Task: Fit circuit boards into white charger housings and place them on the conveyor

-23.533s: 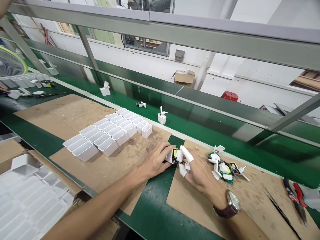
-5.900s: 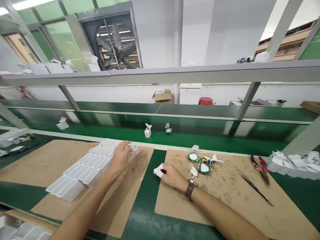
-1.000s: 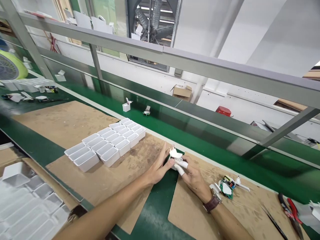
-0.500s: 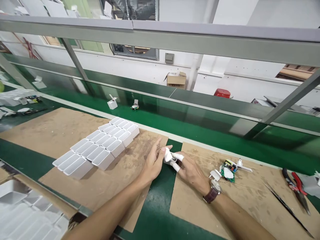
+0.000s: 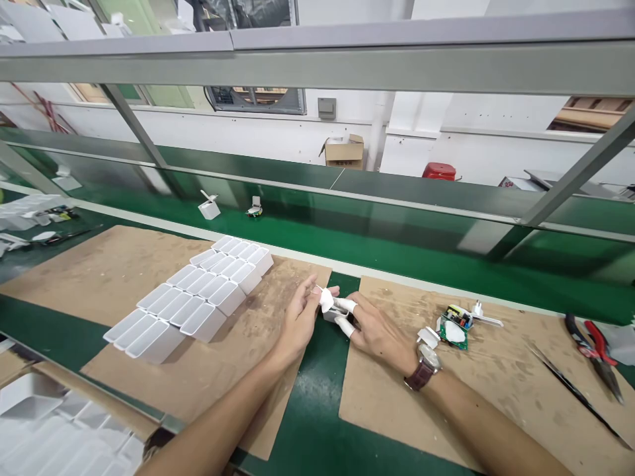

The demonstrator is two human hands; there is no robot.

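Observation:
Both hands meet over the green gap between two cardboard sheets. My right hand [image 5: 377, 328], with white covers on its fingertips and a watch on the wrist, grips a small white plastic case [image 5: 335, 316] between thumb and finger. My left hand [image 5: 299, 318] closes on the same case from the left, its fingers partly behind it. A small white piece [image 5: 326, 300] shows at the left thumb tip; whether it belongs to the case's contents I cannot tell. Right of my right hand lies a green circuit board [image 5: 454, 328] with a white patch, beside a white plug part [image 5: 428, 337].
Rows of open white cases [image 5: 193, 291] stand on the left cardboard [image 5: 143, 254]. A box of more cases [image 5: 64, 430] is at lower left. Tweezers [image 5: 575, 393] and red-black pliers [image 5: 598, 357] lie at right. A metal rail [image 5: 317, 69] crosses above the bench.
The view has shifted slightly. Both hands stay together on the case, which has tilted a little so that more of its side shows.

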